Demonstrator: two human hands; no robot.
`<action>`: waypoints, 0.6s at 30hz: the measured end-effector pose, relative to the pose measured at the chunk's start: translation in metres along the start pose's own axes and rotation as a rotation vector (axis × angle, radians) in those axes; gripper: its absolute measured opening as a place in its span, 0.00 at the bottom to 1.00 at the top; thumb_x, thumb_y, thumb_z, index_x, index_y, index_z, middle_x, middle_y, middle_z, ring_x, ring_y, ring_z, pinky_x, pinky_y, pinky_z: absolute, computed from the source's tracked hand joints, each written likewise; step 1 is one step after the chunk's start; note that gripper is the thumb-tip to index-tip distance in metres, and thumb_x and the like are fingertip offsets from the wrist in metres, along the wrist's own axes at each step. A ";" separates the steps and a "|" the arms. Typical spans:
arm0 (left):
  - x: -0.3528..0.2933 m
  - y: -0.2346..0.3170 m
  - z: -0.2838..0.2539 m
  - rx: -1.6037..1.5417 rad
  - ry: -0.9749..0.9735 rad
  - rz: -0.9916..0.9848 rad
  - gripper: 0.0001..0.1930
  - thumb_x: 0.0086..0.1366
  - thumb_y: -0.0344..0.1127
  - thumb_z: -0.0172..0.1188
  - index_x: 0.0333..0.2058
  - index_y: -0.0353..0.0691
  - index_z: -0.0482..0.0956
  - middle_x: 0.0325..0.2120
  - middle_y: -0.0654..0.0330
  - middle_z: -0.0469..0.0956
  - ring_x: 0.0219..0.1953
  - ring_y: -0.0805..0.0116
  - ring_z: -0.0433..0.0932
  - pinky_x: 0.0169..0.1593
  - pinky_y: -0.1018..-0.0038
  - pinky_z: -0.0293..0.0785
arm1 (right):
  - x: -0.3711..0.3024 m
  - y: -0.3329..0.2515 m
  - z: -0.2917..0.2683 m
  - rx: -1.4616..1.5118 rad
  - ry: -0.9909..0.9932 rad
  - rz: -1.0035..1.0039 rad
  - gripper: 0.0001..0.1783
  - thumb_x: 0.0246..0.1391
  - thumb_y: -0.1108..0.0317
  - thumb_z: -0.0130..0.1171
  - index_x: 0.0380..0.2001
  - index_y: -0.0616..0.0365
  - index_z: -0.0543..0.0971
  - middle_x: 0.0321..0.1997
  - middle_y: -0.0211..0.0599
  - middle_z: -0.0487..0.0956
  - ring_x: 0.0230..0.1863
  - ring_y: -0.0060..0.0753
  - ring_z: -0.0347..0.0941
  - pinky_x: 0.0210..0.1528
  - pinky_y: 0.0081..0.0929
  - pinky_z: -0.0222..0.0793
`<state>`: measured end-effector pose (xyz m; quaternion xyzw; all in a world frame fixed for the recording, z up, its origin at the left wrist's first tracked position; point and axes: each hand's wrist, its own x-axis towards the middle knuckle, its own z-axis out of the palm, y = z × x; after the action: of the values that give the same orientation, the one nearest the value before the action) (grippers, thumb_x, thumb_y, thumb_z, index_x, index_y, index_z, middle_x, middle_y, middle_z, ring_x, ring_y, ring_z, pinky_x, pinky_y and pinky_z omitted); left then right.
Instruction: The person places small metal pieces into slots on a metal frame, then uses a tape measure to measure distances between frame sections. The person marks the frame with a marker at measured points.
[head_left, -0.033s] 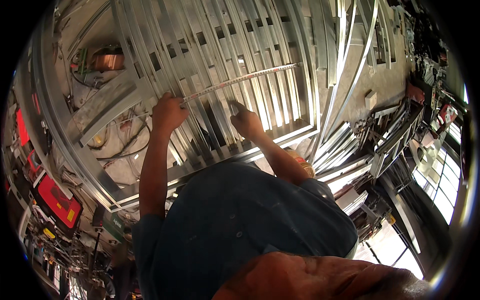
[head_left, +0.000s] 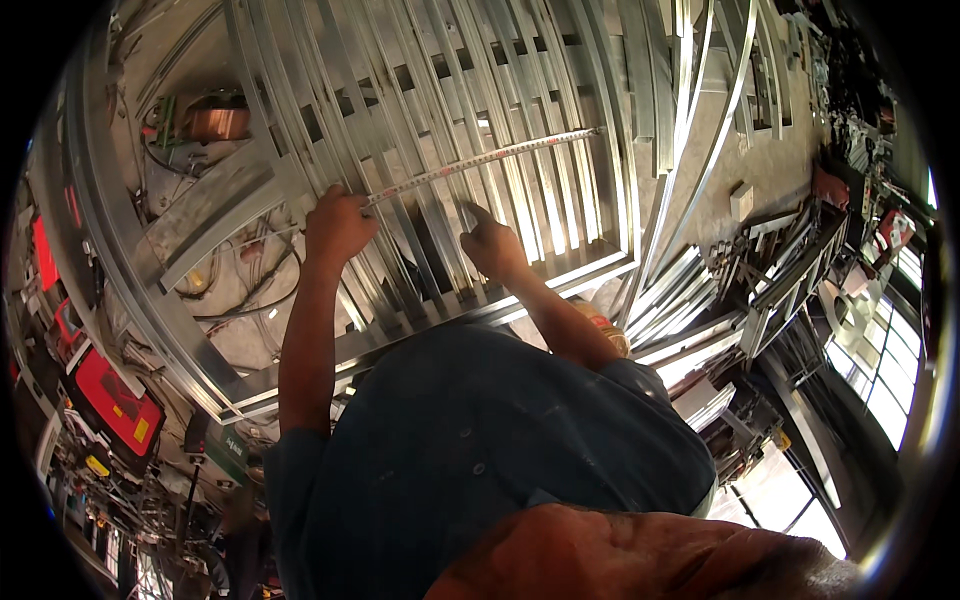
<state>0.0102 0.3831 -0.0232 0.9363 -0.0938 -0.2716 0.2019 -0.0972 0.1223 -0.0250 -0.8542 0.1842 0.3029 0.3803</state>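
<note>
A tape measure [head_left: 480,159] lies stretched out across a row of long, parallel metal bars [head_left: 345,60]. Its far end rests near the right side of the metal frame [head_left: 630,200] that surrounds the bars. My left hand [head_left: 340,232] is closed on the tape's left end; the fingers hide the case, if it is there. Just below the blade, my right hand [head_left: 492,247] hovers over or rests on the bars, index finger stretched out and the other fingers curled. Nothing shows in it, and it stays apart from the blade.
At the left lie a copper-coloured coil [head_left: 215,122], loose cables [head_left: 245,305] and a red machine [head_left: 118,408]. Long metal strips [head_left: 690,130] lean to the right of the frame. Stacked metal profiles [head_left: 680,295] and a small white block [head_left: 741,200] are farther right.
</note>
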 end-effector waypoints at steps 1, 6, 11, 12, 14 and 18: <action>-0.001 -0.001 0.000 -0.005 -0.002 -0.004 0.16 0.50 0.38 0.64 0.40 0.45 0.87 0.37 0.53 0.77 0.42 0.52 0.80 0.47 0.57 0.77 | -0.003 -0.005 0.004 -0.002 0.003 -0.024 0.33 0.54 0.61 0.55 0.65 0.52 0.67 0.25 0.47 0.81 0.32 0.53 0.80 0.39 0.46 0.74; 0.000 -0.004 0.002 -0.024 0.005 0.000 0.16 0.50 0.38 0.64 0.39 0.44 0.88 0.37 0.53 0.77 0.42 0.51 0.80 0.47 0.55 0.77 | -0.007 -0.020 0.025 -0.034 -0.168 -0.133 0.36 0.55 0.61 0.55 0.68 0.54 0.64 0.25 0.46 0.82 0.31 0.51 0.80 0.38 0.45 0.74; 0.000 -0.003 -0.001 -0.026 0.007 0.017 0.16 0.49 0.38 0.64 0.38 0.43 0.87 0.35 0.52 0.76 0.42 0.51 0.80 0.47 0.55 0.78 | -0.007 -0.025 0.032 -0.057 -0.168 -0.086 0.35 0.53 0.60 0.55 0.66 0.53 0.65 0.28 0.55 0.82 0.35 0.60 0.80 0.42 0.53 0.75; 0.000 -0.002 -0.001 -0.019 -0.001 0.007 0.16 0.49 0.38 0.64 0.38 0.43 0.87 0.35 0.52 0.76 0.41 0.51 0.80 0.47 0.54 0.78 | -0.007 -0.024 0.032 -0.069 -0.167 -0.078 0.35 0.53 0.61 0.55 0.66 0.53 0.65 0.27 0.55 0.82 0.35 0.60 0.80 0.41 0.53 0.75; -0.001 0.000 -0.004 -0.005 -0.018 -0.013 0.15 0.49 0.38 0.64 0.37 0.42 0.87 0.35 0.51 0.76 0.41 0.51 0.80 0.46 0.54 0.78 | -0.007 -0.019 0.036 -0.070 -0.151 -0.109 0.35 0.54 0.60 0.55 0.66 0.53 0.65 0.27 0.55 0.81 0.34 0.61 0.80 0.41 0.54 0.75; -0.002 -0.002 -0.002 0.007 0.013 0.016 0.14 0.49 0.39 0.64 0.34 0.41 0.87 0.35 0.52 0.76 0.41 0.51 0.80 0.46 0.55 0.78 | -0.007 -0.016 0.039 -0.071 -0.129 -0.140 0.35 0.54 0.60 0.55 0.66 0.54 0.65 0.27 0.55 0.81 0.34 0.61 0.80 0.39 0.54 0.75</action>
<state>0.0100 0.3860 -0.0219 0.9380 -0.1011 -0.2634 0.2016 -0.1083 0.1633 -0.0323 -0.8565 0.0884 0.3366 0.3812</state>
